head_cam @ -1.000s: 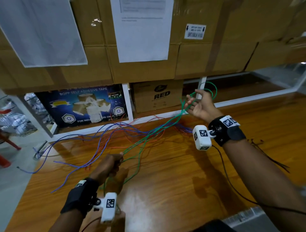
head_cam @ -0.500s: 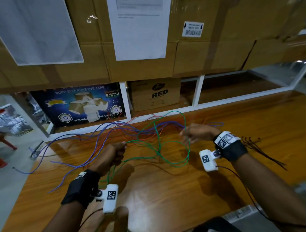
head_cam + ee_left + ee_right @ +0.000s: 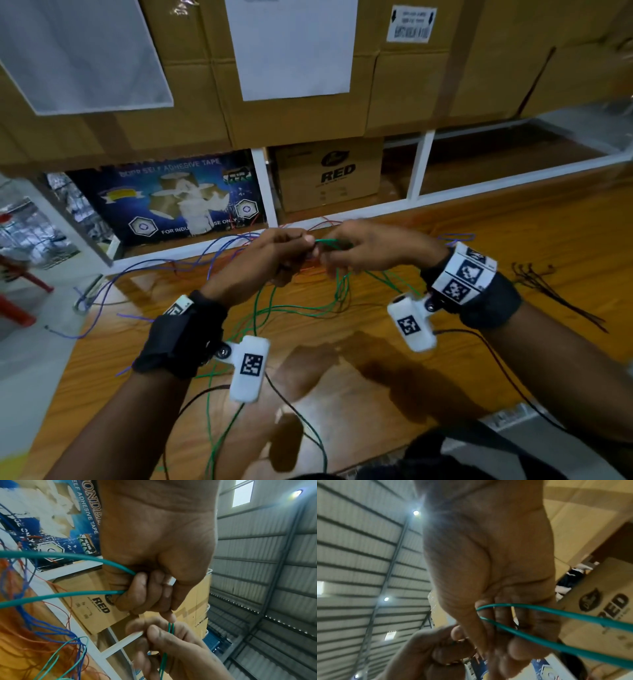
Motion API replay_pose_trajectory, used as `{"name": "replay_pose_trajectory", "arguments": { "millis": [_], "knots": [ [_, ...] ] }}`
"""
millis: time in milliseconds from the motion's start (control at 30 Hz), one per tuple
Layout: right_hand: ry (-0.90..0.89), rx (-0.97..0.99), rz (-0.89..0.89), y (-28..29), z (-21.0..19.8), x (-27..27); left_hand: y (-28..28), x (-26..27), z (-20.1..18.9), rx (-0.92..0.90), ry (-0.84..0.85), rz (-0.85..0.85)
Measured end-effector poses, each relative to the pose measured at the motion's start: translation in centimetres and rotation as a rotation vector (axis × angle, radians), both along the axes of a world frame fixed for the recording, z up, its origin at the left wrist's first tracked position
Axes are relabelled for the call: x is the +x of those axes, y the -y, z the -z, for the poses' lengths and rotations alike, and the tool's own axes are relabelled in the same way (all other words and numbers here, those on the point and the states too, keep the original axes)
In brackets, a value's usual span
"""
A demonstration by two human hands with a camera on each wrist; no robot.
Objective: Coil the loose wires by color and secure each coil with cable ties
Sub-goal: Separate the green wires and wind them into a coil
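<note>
Both hands meet above the wooden table [image 3: 342,383], holding the green wires [image 3: 329,242] between them. My left hand [image 3: 274,251] grips green strands in a curled fist; the left wrist view shows two green wires [image 3: 68,594] entering the fist of that hand [image 3: 150,588]. My right hand [image 3: 370,250] pinches the same green wires, and in the right wrist view a green loop [image 3: 539,615] runs across the fingers of this hand [image 3: 496,615]. Slack green wire hangs down to the table [image 3: 260,318]. Blue wires [image 3: 205,260] and red wires [image 3: 318,222] lie spread behind.
A bundle of black cable ties [image 3: 555,294] lies on the table at the right. Cardboard boxes [image 3: 329,171] and a tape carton [image 3: 171,198] sit on the white shelf behind. The table's left edge drops to the floor [image 3: 34,342].
My right hand came down from its raised position at the right and moved left to meet my left hand, which rose. The stretched green wires now hang slack.
</note>
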State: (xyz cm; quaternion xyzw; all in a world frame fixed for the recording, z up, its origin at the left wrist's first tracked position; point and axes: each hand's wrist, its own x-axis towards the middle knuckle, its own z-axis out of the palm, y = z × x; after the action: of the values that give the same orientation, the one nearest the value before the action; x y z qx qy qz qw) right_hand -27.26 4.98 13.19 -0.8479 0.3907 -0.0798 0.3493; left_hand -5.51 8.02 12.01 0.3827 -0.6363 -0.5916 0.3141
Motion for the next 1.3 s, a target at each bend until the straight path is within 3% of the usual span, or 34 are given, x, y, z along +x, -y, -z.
{"name": "replay_pose_trajectory", "arguments": {
  "millis": [167,267,400,500,567,733,867,967,1033,1133,1233,1300],
  "knots": [
    [0.319,0.094,0.248,1.3,-1.1,-3.0,-0.1,2.4,0.7,0.037,-0.009,-0.014],
    [0.468,0.103,0.527,3.3,-1.6,-6.2,-0.3,3.9,1.5,0.011,0.037,-0.055],
    [0.479,0.065,0.947,5.7,0.0,-9.3,-0.2,5.5,1.8,-0.078,0.281,-0.079],
    [0.361,-0.011,1.063,6.4,2.6,-10.8,0.1,6.9,2.3,-0.084,0.376,-0.11],
    [0.285,-0.031,0.959,6.2,4.2,-11.5,0.1,7.5,2.5,-0.029,0.309,-0.145],
    [-0.082,0.046,0.414,3.0,3.1,-7.8,-0.2,5.7,0.4,0.043,-0.035,-0.156],
    [-0.072,-0.38,0.183,0.3,-0.3,-2.2,0.0,3.9,-3.0,0.014,-0.184,-0.107],
    [0.12,-0.376,0.079,-2.3,-3.4,0.9,-0.1,3.0,-4.9,-0.056,-0.15,-0.065],
    [0.146,-0.411,0.076,-3.1,-4.5,2.3,-0.3,2.9,-5.7,-0.091,-0.102,-0.075],
    [0.2,-0.486,0.047,-2.9,-3.5,3.2,-0.5,3.1,-5.6,-0.089,-0.067,-0.075],
    [0.319,-0.283,0.041,-1.8,-1.5,3.5,-1.2,3.6,-4.1,-0.081,0.018,-0.007],
    [0.262,-0.272,0.059,-1.3,-0.1,3.0,-1.8,4.5,-2.7,-0.15,0.171,-0.004]
  ]
}}
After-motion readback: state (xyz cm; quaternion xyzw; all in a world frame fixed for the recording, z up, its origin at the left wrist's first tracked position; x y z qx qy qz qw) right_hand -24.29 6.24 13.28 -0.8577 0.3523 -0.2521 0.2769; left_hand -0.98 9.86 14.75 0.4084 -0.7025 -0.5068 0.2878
